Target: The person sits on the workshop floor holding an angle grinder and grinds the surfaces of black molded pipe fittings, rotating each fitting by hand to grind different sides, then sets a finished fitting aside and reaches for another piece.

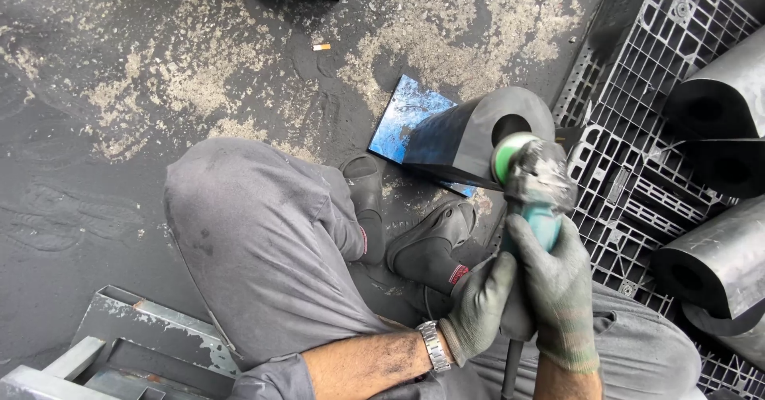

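Both my gloved hands grip a teal angle grinder (532, 185) at centre right. My left hand (480, 304), with a metal watch on its wrist, wraps the lower body of the tool. My right hand (560, 288) holds it just above. The grinder's dusty head touches the end face of a black D-shaped rubber block (462, 133) with a round hole. The block rests on a blue metal plate (402, 113) on the floor. I am crouched, with grey trousers and black boots (426, 245) below the block.
A black plastic pallet (637, 89) lies at the right, carrying several more black rubber blocks (717, 256). The dark floor is strewn with pale dust. A grey metal frame (127, 344) sits at the bottom left. A cigarette butt (321, 47) lies farther out.
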